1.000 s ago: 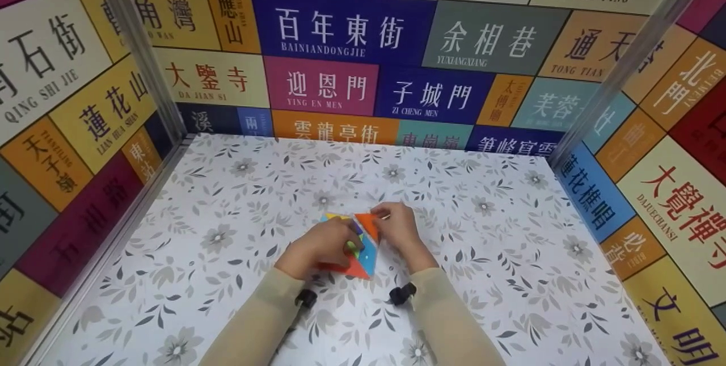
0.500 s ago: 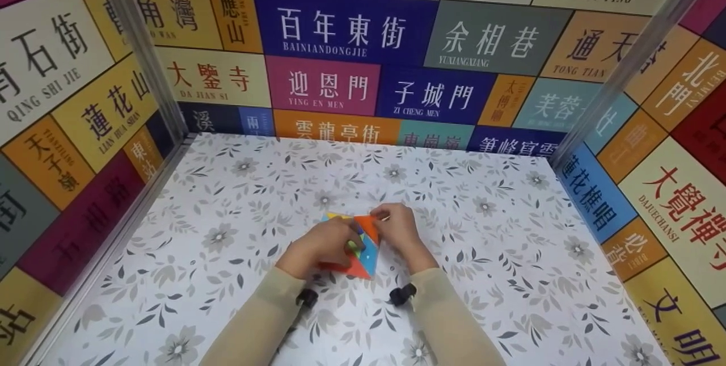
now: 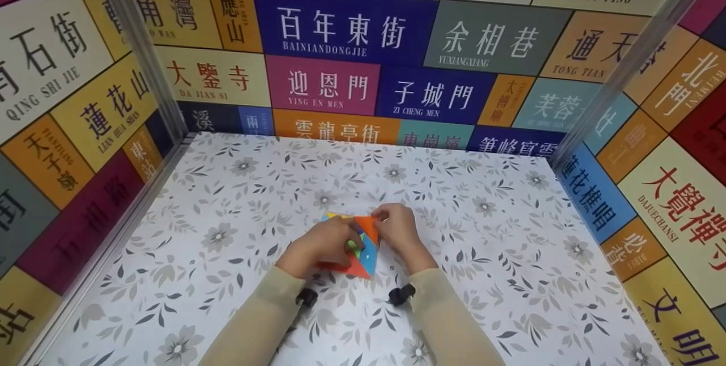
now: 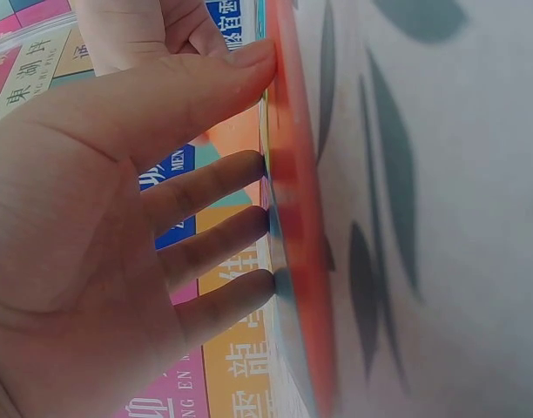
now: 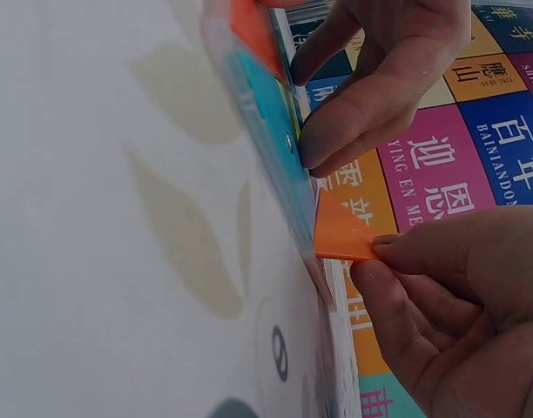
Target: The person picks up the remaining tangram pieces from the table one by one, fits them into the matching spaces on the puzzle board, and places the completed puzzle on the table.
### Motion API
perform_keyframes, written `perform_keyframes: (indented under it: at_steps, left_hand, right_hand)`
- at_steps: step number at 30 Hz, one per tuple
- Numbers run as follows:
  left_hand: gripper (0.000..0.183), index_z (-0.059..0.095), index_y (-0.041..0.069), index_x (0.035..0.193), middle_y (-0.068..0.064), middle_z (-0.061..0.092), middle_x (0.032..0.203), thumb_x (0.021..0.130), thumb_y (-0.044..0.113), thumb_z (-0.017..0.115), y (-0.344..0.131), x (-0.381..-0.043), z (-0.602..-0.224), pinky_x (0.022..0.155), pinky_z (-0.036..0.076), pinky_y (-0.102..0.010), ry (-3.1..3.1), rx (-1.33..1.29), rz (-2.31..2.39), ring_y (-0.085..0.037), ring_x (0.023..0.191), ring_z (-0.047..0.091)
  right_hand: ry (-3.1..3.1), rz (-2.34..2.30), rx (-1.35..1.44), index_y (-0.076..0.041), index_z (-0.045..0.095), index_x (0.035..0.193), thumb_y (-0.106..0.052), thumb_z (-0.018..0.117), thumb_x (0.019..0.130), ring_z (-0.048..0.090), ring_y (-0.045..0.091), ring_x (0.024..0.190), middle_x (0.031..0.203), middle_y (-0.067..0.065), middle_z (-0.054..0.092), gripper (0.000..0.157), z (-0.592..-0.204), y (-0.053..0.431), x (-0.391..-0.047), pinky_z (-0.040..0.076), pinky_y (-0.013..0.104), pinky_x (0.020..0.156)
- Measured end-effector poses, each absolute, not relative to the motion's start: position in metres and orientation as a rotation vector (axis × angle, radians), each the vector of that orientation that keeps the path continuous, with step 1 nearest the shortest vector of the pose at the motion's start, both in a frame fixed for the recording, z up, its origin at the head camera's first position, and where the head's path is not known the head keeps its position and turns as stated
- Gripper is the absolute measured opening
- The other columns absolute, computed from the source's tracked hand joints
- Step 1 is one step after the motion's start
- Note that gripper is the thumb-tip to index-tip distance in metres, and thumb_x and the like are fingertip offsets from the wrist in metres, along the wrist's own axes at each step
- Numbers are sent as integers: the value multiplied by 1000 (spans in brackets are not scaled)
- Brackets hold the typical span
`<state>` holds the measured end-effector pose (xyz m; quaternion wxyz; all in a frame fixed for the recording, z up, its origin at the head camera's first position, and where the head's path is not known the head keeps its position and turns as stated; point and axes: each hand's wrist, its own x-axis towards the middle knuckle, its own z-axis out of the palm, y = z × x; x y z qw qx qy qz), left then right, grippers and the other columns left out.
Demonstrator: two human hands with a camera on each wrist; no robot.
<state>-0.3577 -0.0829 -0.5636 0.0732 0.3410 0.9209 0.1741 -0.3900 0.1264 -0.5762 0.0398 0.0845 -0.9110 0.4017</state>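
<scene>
A group of flat coloured tangram pieces lies in the middle of the table, partly hidden under my left hand (image 3: 324, 242). A red-orange triangle (image 3: 356, 271) is at its near edge, and a blue piece (image 3: 368, 255) is on its right. My left hand's thumb and fairly straight fingers (image 4: 227, 235) rest with their tips on the pieces. My right hand (image 3: 401, 230) pinches an orange triangle (image 5: 340, 235) by one corner between thumb and index finger. In the right wrist view this triangle tilts up from the surface, and in the head view it meets the blue piece's upper edge.
The table (image 3: 227, 292) has a white cover with grey flowers and leaves. Panels printed with colourful place-name signs (image 3: 346, 25) stand at its back and both sides. Black wrist mounts (image 3: 401, 294) sit at both cuffs.
The orange triangle in my right hand has shifted slightly down against the blue piece, and the pale gap between them has closed. My left hand stays almost still on the pieces.
</scene>
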Motion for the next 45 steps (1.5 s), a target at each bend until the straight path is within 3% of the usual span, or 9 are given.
perform_keyframes:
  at_steps: [18,34,45]
  left_hand:
    - [39,85,22,110,2,70,127,73,13,91,-83,-358,-564,88,55,-35,2745,1009,536,-21,105,65]
    - [43,85,20,111,-2,69,138,70,8,88,-84,-357,-562,90,55,-35,2728,1002,587,-22,112,65]
    - [38,85,20,110,2,70,130,73,10,89,-84,-358,-562,88,56,-35,2724,1015,584,-20,105,67]
  right_hand:
    - [-2868,1172,206,-8,81,98,-2,75,91,65,22,85,94,7,75,11,-570,118,-386,61,36,80]
    - [-2848,1140,245,-4,81,98,0,79,88,65,21,82,91,9,76,11,-576,124,-390,59,36,77]
    - [-2942,1202,185,-6,79,101,-7,80,91,64,18,77,93,7,73,10,-581,130,-394,54,28,66]
